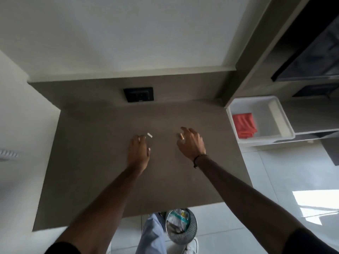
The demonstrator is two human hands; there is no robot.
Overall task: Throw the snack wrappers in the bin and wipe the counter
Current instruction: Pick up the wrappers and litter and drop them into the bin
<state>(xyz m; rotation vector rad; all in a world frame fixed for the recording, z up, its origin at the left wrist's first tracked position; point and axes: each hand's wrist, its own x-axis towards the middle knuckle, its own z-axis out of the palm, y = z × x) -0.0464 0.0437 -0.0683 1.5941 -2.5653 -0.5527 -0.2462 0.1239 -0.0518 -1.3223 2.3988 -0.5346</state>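
Observation:
Both of my hands hover over the brown counter. A small white wrapper scrap lies on the counter just beyond the fingertips of my left hand, whose fingers are bent down and hold nothing. My right hand has its fingers spread, and a second small pale scrap sits at its thumb tip. Whether that scrap is pinched or only touched is unclear. A round metal bin stands on the floor below the counter's front edge, with wrappers inside. A red cloth lies folded in a white tub.
The white tub sits on a low shelf to the right of the counter. A black wall socket is set in the backsplash. My leg and white shoe are beside the bin on the pale tiled floor.

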